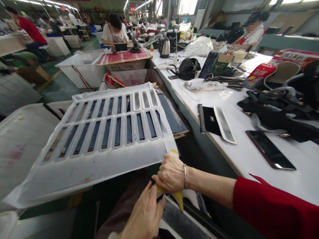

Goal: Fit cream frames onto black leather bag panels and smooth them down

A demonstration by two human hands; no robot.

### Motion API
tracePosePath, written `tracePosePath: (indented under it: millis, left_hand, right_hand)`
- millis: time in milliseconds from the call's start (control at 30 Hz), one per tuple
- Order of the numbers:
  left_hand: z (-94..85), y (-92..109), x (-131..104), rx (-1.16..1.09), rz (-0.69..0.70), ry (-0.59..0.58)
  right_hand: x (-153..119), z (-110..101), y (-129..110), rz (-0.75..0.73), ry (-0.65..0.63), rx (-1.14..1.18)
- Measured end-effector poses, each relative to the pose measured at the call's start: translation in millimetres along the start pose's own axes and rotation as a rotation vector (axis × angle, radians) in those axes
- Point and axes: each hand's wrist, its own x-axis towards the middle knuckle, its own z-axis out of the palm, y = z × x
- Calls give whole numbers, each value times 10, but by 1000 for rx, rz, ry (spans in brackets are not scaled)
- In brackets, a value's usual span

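Observation:
In the lower middle, my right hand (pixel 171 172) is closed around a yellow and white hand tool (pixel 179 200), whose kind I cannot make out. Part of it sticks out above the fist, and a pointed yellow part reaches down over a dark panel with a white border (pixel 184 220). My left hand (pixel 146 210) grips that panel's left edge, its thumb on top and its fingertips close to the right hand. The panel lies low in front of me, partly cut off by the frame. Black material shows beside and under it.
A white slotted sheet (pixel 82 169) with several bordered strips (pixel 146 100) lies on the left. On the white table (pixel 224 172) are a phone (pixel 270 149), a black flap piece (pixel 211 120), black bags (pixel 281 113) and a kettle (pixel 164 48). Co-workers sit further back.

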Motion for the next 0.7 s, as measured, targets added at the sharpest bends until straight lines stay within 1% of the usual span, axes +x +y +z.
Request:
tracePosePath:
  millis: [133, 267, 567, 700]
  left_hand:
    - [3, 8, 16, 9, -4, -27]
    - [-17, 26, 20, -44, -54, -72]
    - [-136, 144, 56, -179, -53, -131]
    - [-234, 215, 70, -246, -40, -150]
  right_hand:
    - [-16, -4, -25, 22, -9, 8]
    - [-44, 2, -42, 59, -12, 12]
    - [-178, 1, -151, 171, -39, 35]
    - [-235, -11, -242, 248, -51, 37]
